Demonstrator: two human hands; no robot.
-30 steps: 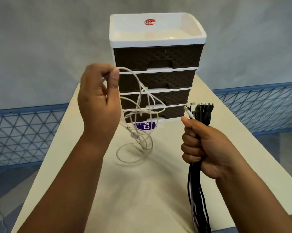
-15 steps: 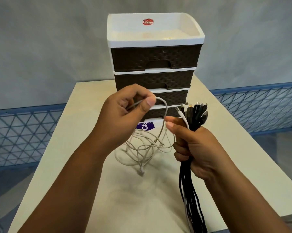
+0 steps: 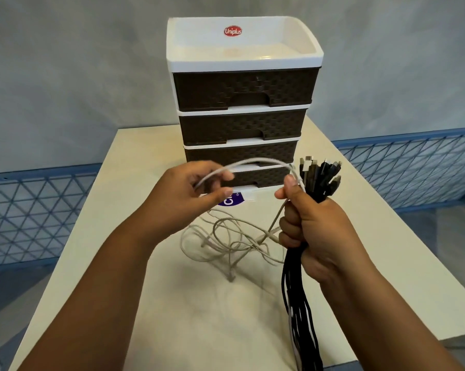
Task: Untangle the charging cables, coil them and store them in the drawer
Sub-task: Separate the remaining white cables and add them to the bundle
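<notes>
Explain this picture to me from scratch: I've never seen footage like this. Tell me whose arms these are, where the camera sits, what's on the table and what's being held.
There is no machine here. The two arms belong to a person wearing a wide-angle camera on the head, so you look forward and down as they do. There is only this one view.

The right hand grips a bundle of black cables; their plugs fan out above the fist and the rest hangs down. The left hand pinches a white cable that arches across to the right hand.

On the beige table the rest of the white cabling lies in a loose tangle. Behind it stands a small drawer unit with four dark woven-look drawers, all closed, and a white tray top. A purple label lies at its foot, partly hidden.
</notes>
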